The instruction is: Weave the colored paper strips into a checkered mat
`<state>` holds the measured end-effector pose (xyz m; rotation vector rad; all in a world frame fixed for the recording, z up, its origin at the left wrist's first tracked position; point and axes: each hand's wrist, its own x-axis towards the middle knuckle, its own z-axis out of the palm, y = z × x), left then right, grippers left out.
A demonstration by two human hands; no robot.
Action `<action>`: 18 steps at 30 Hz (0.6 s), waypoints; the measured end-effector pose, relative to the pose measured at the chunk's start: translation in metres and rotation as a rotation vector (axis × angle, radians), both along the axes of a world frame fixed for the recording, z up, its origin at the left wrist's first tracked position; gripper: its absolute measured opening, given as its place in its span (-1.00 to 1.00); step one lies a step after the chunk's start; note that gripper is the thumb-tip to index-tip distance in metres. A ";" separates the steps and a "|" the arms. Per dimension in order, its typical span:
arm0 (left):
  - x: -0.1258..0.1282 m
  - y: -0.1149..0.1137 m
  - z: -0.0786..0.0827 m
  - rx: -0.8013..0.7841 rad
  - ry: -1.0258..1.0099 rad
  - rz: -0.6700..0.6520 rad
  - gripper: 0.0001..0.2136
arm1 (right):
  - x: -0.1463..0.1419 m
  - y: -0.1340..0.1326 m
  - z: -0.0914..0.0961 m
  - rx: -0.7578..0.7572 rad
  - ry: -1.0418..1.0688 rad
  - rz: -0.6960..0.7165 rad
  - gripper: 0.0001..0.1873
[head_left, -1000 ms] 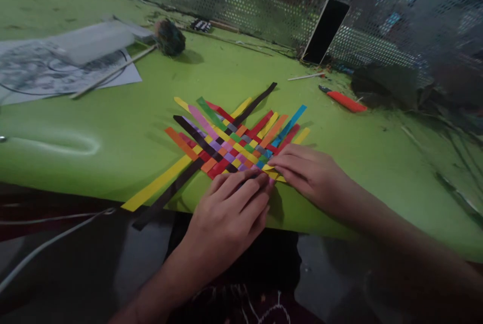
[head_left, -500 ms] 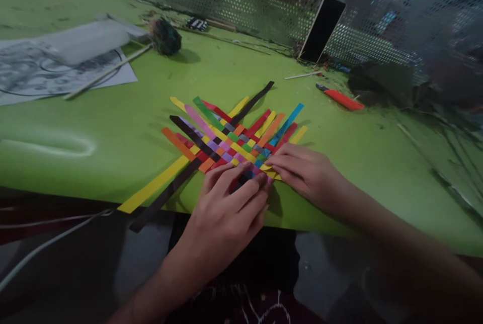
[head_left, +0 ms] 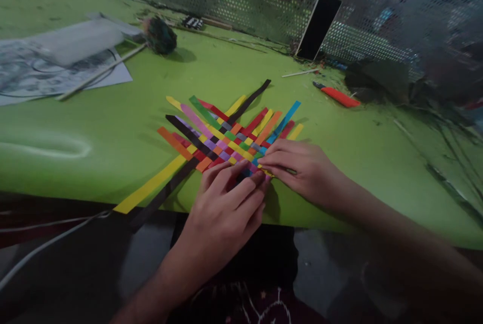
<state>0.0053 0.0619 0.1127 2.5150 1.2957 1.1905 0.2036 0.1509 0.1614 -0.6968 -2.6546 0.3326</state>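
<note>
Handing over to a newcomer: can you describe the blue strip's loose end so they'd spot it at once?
On the green table lies a mat of woven coloured strips. Along its far right edge, just beyond the right hand, loose ends fan out. The blue strip sits between an orange strip and a red strip, the only blue end there, jutting past both.

Left hand (head_left: 228,206) and right hand (head_left: 298,165) are showing bare; a dark maroon garment (head_left: 260,309) is bearing pale lines (head_left: 278,306) below the table (head_left: 116,128).

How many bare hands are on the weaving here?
2: the left hand at the near edge of the multicoloured weave of thin strips, the right hand at its right side. No others show on it.
</note>
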 end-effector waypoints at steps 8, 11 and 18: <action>0.000 0.000 0.000 -0.006 0.008 0.005 -0.78 | -0.003 -0.001 -0.005 -0.041 -0.015 -0.013 -0.82; -0.001 -0.001 0.000 0.001 0.002 0.005 -0.78 | -0.008 -0.003 -0.009 0.004 -0.043 -0.031 -0.82; 0.000 0.000 -0.001 -0.021 -0.003 0.008 -0.77 | 0.001 -0.008 0.000 -0.009 -0.076 -0.094 -0.89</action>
